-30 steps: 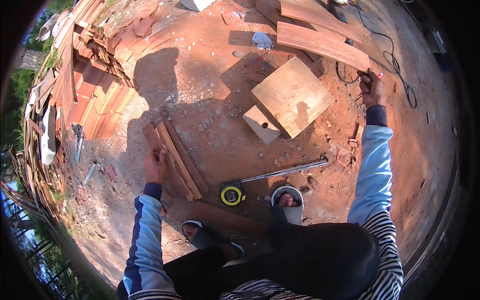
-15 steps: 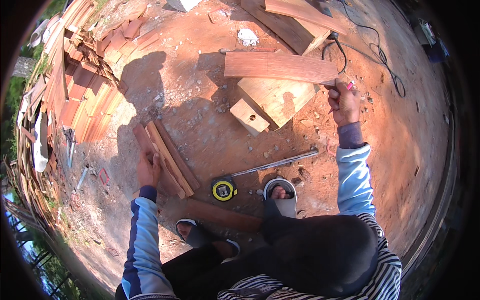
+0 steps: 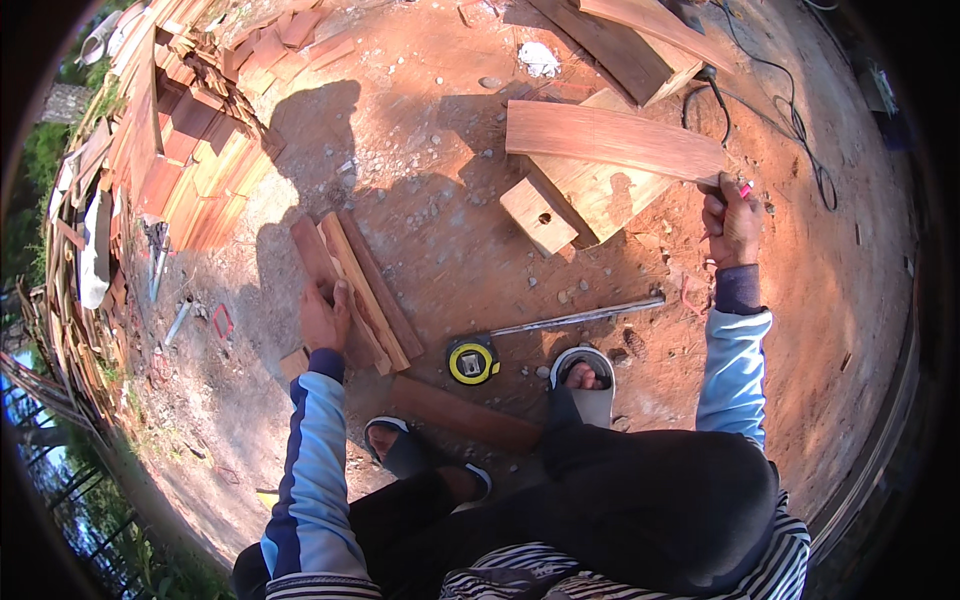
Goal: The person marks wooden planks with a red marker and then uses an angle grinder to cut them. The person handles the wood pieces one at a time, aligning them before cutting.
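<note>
My right hand [image 3: 735, 230] has its fingers closed at the right end of a reddish wooden plank [image 3: 615, 138]. A small pink-tipped stick [image 3: 746, 189], perhaps a pencil, pokes out by its fingers. The plank lies across a pale wooden block [image 3: 610, 195], near a smaller block with a hole [image 3: 540, 215]. At the left, my left hand [image 3: 325, 318] grips a narrow reddish board [image 3: 312, 248], its thumb along the edge. Beside that board lie a lighter strip [image 3: 362, 290] and a dark strip [image 3: 380, 285]. A yellow-and-black tape measure [image 3: 472, 361] sits on the ground, its blade [image 3: 580, 315] pulled out.
Stacked boards [image 3: 200, 200] fill the far left. More planks [image 3: 640, 50] lie at the far right by a black cable [image 3: 797, 125]. Near my sandalled feet [image 3: 583, 378] is another reddish board [image 3: 465, 412]. Pebbles dot the dirt ground [image 3: 420, 180].
The whole view has shifted, so everything sits further right in the picture. Both hands keep their holds, and the plank rests over the block much as before.
</note>
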Motion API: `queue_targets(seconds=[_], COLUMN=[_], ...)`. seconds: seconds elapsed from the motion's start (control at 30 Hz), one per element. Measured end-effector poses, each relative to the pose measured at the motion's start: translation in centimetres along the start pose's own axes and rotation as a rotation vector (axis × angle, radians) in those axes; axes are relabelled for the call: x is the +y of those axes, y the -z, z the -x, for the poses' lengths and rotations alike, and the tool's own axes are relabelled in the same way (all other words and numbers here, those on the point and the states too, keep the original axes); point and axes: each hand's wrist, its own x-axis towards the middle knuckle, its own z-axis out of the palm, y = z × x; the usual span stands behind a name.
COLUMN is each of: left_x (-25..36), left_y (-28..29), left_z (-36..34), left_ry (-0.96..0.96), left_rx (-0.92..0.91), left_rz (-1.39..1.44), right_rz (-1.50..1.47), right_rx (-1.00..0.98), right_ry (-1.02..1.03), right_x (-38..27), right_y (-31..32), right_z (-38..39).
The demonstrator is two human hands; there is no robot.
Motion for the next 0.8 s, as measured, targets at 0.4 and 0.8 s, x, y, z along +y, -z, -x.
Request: queue_targets(seconds=[0.4,0.8], left_x=[0.9,-3.5], left_y=[-1.0,-1.2], left_z=[1.3,0.0], left_ry=[0.122,0.437], left_rx=[0.081,-0.107], left_rz=[0.027,0.312], right_rz=[0.075,0.007], right_rx=[-0.065,0.023], right_ry=[-0.007,-0.071], right_x=[1.5,4.5], right_y=[-0.2,4.4], right_z=[-1.3,1.3])
